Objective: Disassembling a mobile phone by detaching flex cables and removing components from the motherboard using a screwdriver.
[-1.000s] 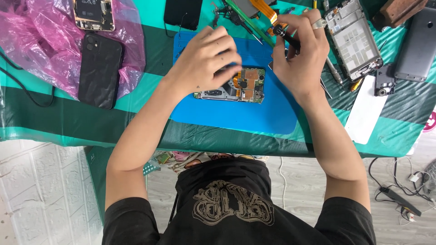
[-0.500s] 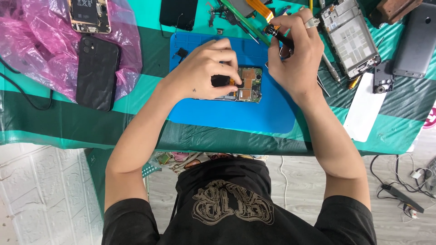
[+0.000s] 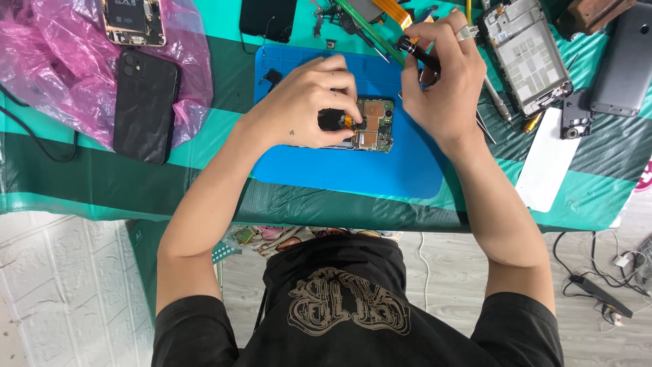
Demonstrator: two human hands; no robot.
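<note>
An opened phone body with a green circuit board lies on a blue work mat. My left hand rests on its left part, fingertips pinching a small black piece at the board's edge. My right hand hovers just right of the board, closed around a black-handled screwdriver whose tip is hidden by my fingers.
A black phone lies on pink plastic at left, another opened phone above it. A bare phone frame, grey back cover, white card and small tools sit at right. Cables trail on the floor.
My left hand slid down and left onto the board and now pinches a small black piece. My right hand with the screwdriver stayed near the board's upper right.
</note>
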